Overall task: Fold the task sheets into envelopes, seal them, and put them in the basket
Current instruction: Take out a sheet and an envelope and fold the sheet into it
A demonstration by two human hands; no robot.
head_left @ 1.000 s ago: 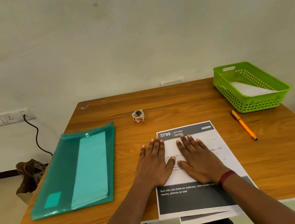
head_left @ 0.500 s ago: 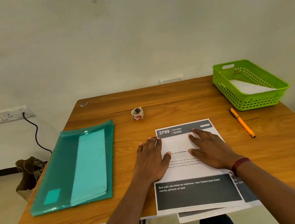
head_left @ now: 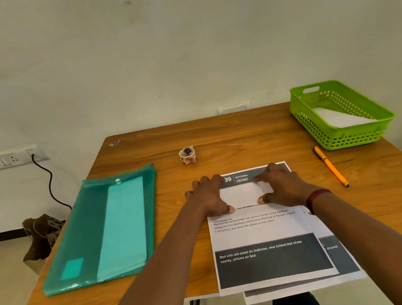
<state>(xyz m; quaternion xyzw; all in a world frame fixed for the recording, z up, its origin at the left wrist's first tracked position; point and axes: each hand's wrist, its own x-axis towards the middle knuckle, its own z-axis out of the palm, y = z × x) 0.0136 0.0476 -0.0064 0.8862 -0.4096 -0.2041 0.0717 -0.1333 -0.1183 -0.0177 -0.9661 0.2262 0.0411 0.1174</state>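
Teal plastic, a folder (head_left: pixel 101 230) lies flat at the left of the wooden surface (head_left: pixel 244 129), well apart from the work and no likely trouble. A small sticker roll (head_left: pixel 187 155) stands just beyond the left hand (head_left: pixel 208 196); a fold swept forward carelessly could knock it away from where sealing will need it. That hand arches over the far left corner of the top task sheet (head_left: pixel 258 230), fingers bent and thumb down on the page, and the right hand (head_left: pixel 279 184) mirrors it at the far right corner. Whether either hand pinches the edge or only presses on it cannot be told from this angle. The main risk is probably a skewed crease: if one hand leads, the far edge would come over crooked and the envelope would not close squarely. The sheet also overhangs the near edge, lying on a second sheet (head_left: pixel 345 256) turned askew beneath, so the pair could slide or come up together. To the right a pen (head_left: pixel 332 170) lies clear, and the green basket (head_left: pixel 342 112), already holding white paper (head_left: pixel 340 117), waits at the far corner.
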